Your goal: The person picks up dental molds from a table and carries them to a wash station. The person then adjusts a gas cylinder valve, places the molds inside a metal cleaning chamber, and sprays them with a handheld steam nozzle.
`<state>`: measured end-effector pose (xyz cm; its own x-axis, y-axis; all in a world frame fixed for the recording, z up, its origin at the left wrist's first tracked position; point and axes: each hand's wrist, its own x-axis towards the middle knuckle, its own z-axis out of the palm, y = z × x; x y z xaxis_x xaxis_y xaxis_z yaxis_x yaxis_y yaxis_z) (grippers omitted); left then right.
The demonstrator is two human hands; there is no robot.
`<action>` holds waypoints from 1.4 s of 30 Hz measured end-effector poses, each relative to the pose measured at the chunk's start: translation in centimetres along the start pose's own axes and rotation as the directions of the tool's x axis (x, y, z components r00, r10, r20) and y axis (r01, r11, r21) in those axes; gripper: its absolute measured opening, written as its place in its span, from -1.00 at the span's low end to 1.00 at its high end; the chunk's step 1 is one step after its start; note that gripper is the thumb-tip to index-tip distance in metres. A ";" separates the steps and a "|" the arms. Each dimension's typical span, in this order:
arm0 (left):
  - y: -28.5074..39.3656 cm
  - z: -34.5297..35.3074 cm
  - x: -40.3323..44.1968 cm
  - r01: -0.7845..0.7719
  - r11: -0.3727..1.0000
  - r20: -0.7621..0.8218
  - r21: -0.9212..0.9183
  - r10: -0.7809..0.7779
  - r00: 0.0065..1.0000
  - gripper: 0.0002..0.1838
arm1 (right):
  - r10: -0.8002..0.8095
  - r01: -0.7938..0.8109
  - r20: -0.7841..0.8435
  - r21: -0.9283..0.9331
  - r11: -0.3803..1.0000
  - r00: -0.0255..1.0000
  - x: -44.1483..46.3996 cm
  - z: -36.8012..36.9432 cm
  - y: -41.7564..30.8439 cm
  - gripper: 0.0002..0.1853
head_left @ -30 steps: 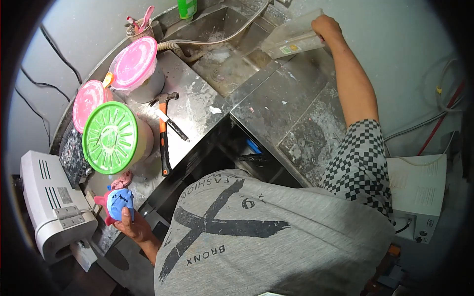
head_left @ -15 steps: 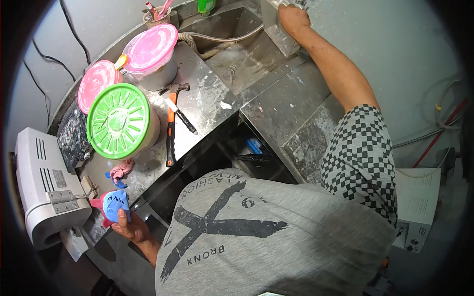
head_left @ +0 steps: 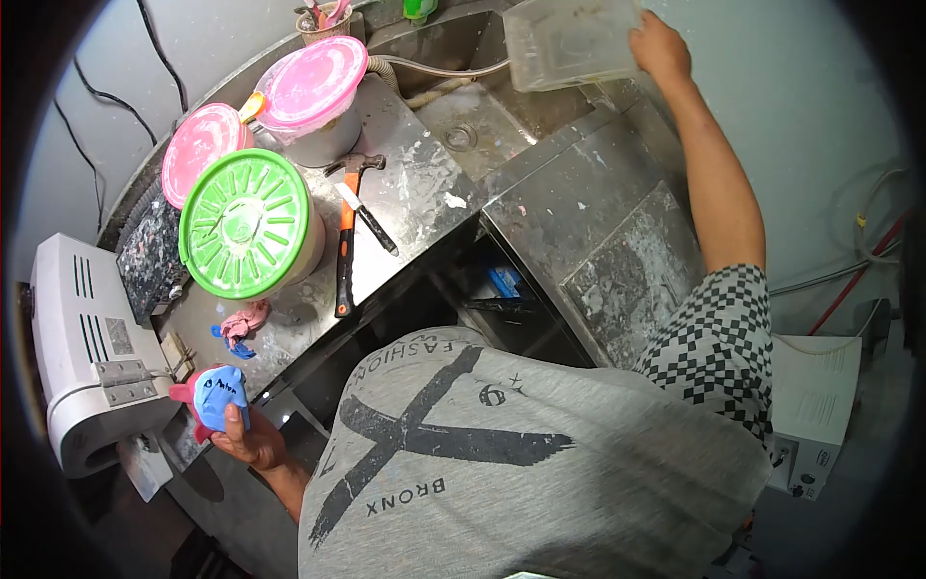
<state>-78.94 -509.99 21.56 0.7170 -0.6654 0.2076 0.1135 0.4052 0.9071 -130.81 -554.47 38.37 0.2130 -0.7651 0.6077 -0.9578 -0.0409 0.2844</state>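
My left hand is closed round a blue and dark pink moulded piece with handwriting on it, beside the white machine at the left. At the upper right my right hand grips the right edge of a clear plastic container. The container is tilted over the right part of the metal sink. Scraps of pink and blue material lie on the counter near the left hand.
Tubs with green and pink lids stand on the left counter. A hammer and a knife lie beside them. A white machine is at the left edge, another white box at the right.
The right hand first moved left with the container, then back right, and the container's broad face now shows. The left hand still holds the moulded piece. The camera view has shifted slightly.
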 end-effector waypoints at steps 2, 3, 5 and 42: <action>-0.1 -0.1 0.6 -0.087 0.996 0.066 0.000 0.087 0.994 -0.58 | 0.331 -0.461 0.417 0.265 0.847 0.847 -0.7 0.7 3.2 -0.77; -0.2 -0.3 0.9 -0.084 0.996 0.081 -0.005 0.084 0.993 -0.58 | 0.346 -0.473 0.416 0.256 0.843 0.841 -1.9 1.0 4.5 -0.77; -0.5 -0.8 1.1 -0.060 0.998 0.029 -0.016 0.061 0.998 -0.62 | 0.323 -0.796 0.744 0.449 0.407 0.585 -5.3 2.4 7.2 -0.81; -6.1 14.7 4.2 0.207 0.973 0.663 -0.106 -0.086 0.743 -0.27 | 0.600 -0.671 0.341 0.142 0.728 0.723 -51.4 -14.0 -3.7 0.03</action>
<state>-86.78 -524.48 22.27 0.0670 -0.9453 0.3192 0.3316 0.3229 0.8865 -135.46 -505.96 16.49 -0.4865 -0.7974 0.3570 -0.8674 0.3921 -0.3063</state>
